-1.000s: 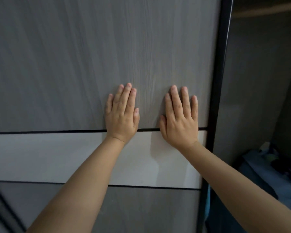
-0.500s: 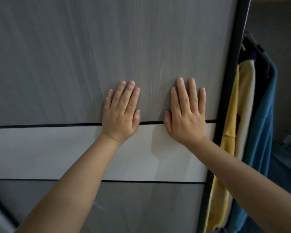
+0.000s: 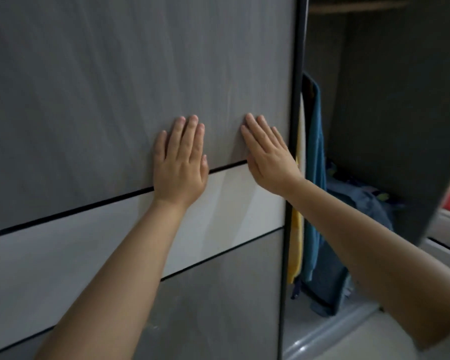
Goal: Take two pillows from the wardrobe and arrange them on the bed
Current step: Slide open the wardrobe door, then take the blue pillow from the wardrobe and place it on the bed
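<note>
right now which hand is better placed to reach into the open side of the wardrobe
Right, probably. The right hand lies flat by the door edge, beside the opening with the hanging clothes; the left hand presses farther from it.

Single head view, no second view to share with. Camera close to wardrobe door [image 3: 115, 100], facing it at slant, tilted so door's bands rise toward 2 o'clock. Door fills frame from 12 round to 9 o'clock. Open wardrobe interior [image 3: 374, 126] at 3 o'clock. Both forearms enter from 6 and 4 o'clock.
</note>
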Tool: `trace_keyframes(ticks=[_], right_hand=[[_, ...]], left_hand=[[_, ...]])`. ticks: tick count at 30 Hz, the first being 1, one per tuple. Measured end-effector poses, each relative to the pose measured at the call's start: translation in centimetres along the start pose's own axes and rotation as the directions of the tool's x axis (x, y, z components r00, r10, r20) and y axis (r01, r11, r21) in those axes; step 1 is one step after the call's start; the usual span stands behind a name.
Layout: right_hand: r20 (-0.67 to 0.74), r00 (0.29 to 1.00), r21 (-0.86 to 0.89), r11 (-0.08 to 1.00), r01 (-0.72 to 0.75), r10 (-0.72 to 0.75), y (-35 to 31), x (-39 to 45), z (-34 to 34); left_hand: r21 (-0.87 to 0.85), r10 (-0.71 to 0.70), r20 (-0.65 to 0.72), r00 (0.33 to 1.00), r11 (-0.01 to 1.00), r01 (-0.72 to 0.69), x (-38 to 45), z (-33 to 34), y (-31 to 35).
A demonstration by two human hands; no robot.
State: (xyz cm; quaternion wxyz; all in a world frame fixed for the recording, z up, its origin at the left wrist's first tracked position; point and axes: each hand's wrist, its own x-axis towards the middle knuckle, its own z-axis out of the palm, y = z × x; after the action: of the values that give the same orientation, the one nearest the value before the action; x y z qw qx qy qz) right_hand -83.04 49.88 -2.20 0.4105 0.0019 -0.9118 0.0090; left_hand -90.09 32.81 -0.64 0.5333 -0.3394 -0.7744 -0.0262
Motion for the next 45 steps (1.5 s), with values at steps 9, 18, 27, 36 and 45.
trace_keyframes(ticks=[9, 18, 27, 36, 45], right_hand=[[0.152, 0.953, -0.007, 0.964, -0.264, 0.262, 8.6, -11.7, -2.8], [0.298, 0.713, -0.212, 0.773, -0.598, 0.634, 30.2, -24.8, -5.8], [0.509, 0.412, -0.327, 0.613, -0.72, 0.756, 48.6, -27.7, -0.7], [0.645, 0.16, -0.38, 0.496, -0.781, 0.747, 60.8, -24.8, 12.9], [0.651, -0.028, -0.387, 0.3, -0.872, 0.759, 68.1, -24.3, 24.5]], left_hand=[[-0.454, 0.195, 0.074, 0.978, 0.88, -0.141, -2.2, 2.5, 13.9], [-0.62, 0.402, 0.577, 0.711, 0.783, 0.061, -0.9, 13.3, 38.8], [-0.479, 0.378, 0.809, 0.451, 0.868, 0.131, 1.9, 25.9, 50.7], [-0.531, 0.447, 0.825, 0.346, 0.823, 0.203, 7.3, 41.0, 57.3], [-0.529, 0.437, 0.841, 0.318, 0.785, 0.321, 8.2, 51.4, 63.8]])
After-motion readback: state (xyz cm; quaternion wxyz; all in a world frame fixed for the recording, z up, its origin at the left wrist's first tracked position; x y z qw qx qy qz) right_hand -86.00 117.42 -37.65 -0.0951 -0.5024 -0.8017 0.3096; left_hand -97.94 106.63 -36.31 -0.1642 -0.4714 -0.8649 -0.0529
